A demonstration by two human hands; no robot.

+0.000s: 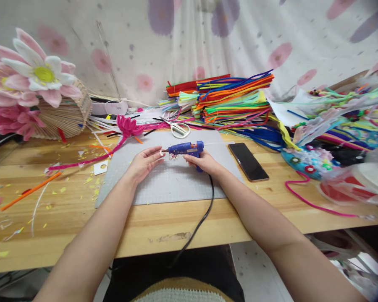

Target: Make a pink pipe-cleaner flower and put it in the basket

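Note:
My right hand (pixel 201 160) is wrapped round the handle of a blue hot glue gun (pixel 184 149), which lies level above the grey cutting mat (pixel 170 188). A clear glue stick (pixel 219 144) sticks out of its back end. The nozzle points left, at the fingertips of my left hand (pixel 146 161). There my left thumb and fingers pinch a small white piece (pixel 161 153), too small to name, close to the nozzle tip. Under the barrel shows a small reddish-and-white thing (pixel 173 157), partly hidden. A black cord (pixel 204 218) runs from the gun over the table edge.
Scissors (pixel 179 129) lie at the mat's back edge, near a pink pipe-cleaner flower (pixel 129 128). A phone (pixel 248 162) rests on the right. Bundled pipe cleaners (pixel 236 100) are piled behind. A basket (pixel 66 113) with fuzzy flowers stands left; a red-and-white tub (pixel 359 182) stands right.

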